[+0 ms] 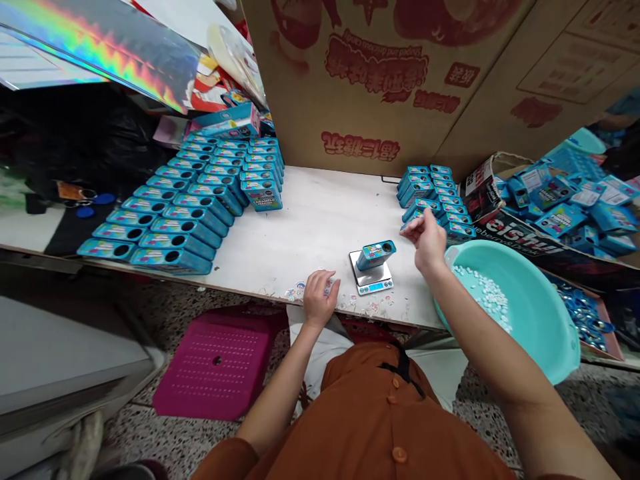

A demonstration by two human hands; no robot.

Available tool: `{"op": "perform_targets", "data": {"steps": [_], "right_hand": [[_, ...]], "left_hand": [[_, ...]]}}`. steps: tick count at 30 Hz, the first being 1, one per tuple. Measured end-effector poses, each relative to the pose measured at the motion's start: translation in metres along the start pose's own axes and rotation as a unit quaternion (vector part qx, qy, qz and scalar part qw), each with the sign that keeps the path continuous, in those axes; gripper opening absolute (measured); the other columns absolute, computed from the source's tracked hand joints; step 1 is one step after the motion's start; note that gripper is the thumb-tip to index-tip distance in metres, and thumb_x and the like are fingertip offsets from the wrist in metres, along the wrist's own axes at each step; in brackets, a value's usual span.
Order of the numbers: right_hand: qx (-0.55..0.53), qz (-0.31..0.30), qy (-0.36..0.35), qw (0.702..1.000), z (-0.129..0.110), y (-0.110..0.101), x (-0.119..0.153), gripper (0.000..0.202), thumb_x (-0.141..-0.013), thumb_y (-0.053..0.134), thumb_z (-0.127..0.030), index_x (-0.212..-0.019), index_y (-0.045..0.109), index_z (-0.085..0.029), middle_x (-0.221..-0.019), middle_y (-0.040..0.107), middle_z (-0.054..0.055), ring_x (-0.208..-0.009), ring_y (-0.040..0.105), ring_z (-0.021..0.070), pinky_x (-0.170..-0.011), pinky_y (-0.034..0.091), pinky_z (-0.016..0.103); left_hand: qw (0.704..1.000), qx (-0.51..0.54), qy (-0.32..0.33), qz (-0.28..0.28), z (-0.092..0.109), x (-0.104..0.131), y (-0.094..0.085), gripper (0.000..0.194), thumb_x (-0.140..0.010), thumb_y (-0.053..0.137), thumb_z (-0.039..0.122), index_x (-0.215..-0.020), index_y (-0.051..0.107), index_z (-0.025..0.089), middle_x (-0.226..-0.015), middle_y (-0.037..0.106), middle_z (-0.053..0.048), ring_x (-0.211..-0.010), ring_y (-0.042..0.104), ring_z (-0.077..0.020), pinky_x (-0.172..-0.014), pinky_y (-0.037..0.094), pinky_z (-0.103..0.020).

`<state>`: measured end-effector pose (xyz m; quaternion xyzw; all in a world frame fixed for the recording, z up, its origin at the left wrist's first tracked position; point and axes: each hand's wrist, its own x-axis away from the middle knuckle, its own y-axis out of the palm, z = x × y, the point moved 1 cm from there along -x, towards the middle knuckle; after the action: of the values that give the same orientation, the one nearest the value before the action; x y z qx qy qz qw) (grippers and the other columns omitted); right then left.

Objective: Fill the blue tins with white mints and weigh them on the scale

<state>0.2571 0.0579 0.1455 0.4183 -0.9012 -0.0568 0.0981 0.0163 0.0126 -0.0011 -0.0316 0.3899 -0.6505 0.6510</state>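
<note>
A small blue box (376,256) with a dark round hole in its top stands on a silver digital scale (375,288) with a lit display. To the right of the scale, my right hand (429,245) is raised in front of the rows of blue boxes, its fingers drawn together toward the left. Whatever those fingertips hold is too small to make out. My left hand (320,298) rests at the table's front edge, thumb apart from the loosely bent fingers, holding nothing. Small printed stickers (297,291) lie on the tabletop around it.
Blue boxes (175,233) stand in rows at left; shorter rows (443,193) stand at right. A turquoise basin (540,313) holds white tablets (487,297). Beyond are a carton (545,243) of blue boxes and a tray of blue pieces (585,317). A big cardboard box (360,113) backs the table.
</note>
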Motion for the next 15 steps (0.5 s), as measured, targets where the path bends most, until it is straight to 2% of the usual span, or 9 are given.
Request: {"op": "perform_targets", "data": {"steps": [2,5,7,9,12,15], "right_hand": [[0.029,0.013,-0.043,0.999,-0.01,-0.025,-0.002,0.049,-0.084,0.058,-0.056,-0.054,0.055,-0.018,-0.052,0.056,-0.001,-0.051,0.059,0.01,-0.056,0.051,0.022],[0.098,0.037,-0.09,0.99,-0.02,-0.077,-0.001,0.048,-0.082,0.059,-0.059,-0.056,0.058,-0.019,-0.054,0.056,-0.001,-0.052,0.058,0.0106,-0.057,0.05,0.023],[0.166,0.04,-0.079,0.982,-0.019,-0.118,0.001,0.043,-0.08,0.061,-0.057,-0.06,0.061,-0.019,-0.058,0.059,0.0,-0.055,0.059,0.0123,-0.059,0.051,0.025],[0.25,0.032,-0.031,0.967,-0.012,-0.16,0.006,0.038,-0.077,0.063,-0.056,-0.064,0.065,-0.02,-0.064,0.064,0.002,-0.06,0.06,0.0151,-0.063,0.051,0.028],[0.405,-0.007,0.034,0.914,0.003,-0.213,0.017,0.036,-0.075,0.061,-0.056,-0.07,0.068,-0.021,-0.073,0.069,0.004,-0.071,0.063,0.0214,-0.069,0.051,0.034],[0.516,-0.057,0.048,0.853,0.012,-0.243,0.031,0.036,-0.079,0.056,-0.056,-0.076,0.07,-0.023,-0.083,0.072,0.004,-0.081,0.065,0.0248,-0.077,0.048,0.036]], "left_hand": [[1.0,0.001,-0.002,0.004,0.0,0.0,0.0,0.021,-0.091,0.053,0.029,-0.106,0.062,0.018,-0.102,0.066,-0.01,-0.105,0.057,-0.0228,-0.098,0.045,-0.041],[1.0,0.007,-0.008,0.011,-0.001,0.0,0.0,0.021,-0.092,0.053,0.03,-0.105,0.062,0.018,-0.101,0.066,-0.009,-0.105,0.058,-0.0224,-0.097,0.046,-0.041],[1.0,0.015,-0.019,0.013,0.0,-0.002,-0.001,0.02,-0.092,0.052,0.031,-0.104,0.062,0.018,-0.1,0.067,-0.009,-0.104,0.058,-0.0222,-0.095,0.046,-0.041],[0.999,0.027,-0.035,0.017,0.002,-0.006,-0.005,0.02,-0.093,0.051,0.032,-0.102,0.063,0.019,-0.1,0.066,-0.008,-0.102,0.058,-0.0218,-0.093,0.047,-0.041],[0.998,0.042,-0.043,0.02,0.015,-0.019,-0.01,0.021,-0.092,0.052,0.035,-0.104,0.061,0.02,-0.102,0.066,-0.008,-0.103,0.058,-0.0215,-0.092,0.047,-0.04],[0.998,0.05,-0.027,-0.016,0.035,-0.038,-0.007,0.033,-0.087,0.06,0.04,-0.113,0.057,0.021,-0.112,0.063,-0.009,-0.111,0.055,-0.0231,-0.099,0.044,-0.041]]}}
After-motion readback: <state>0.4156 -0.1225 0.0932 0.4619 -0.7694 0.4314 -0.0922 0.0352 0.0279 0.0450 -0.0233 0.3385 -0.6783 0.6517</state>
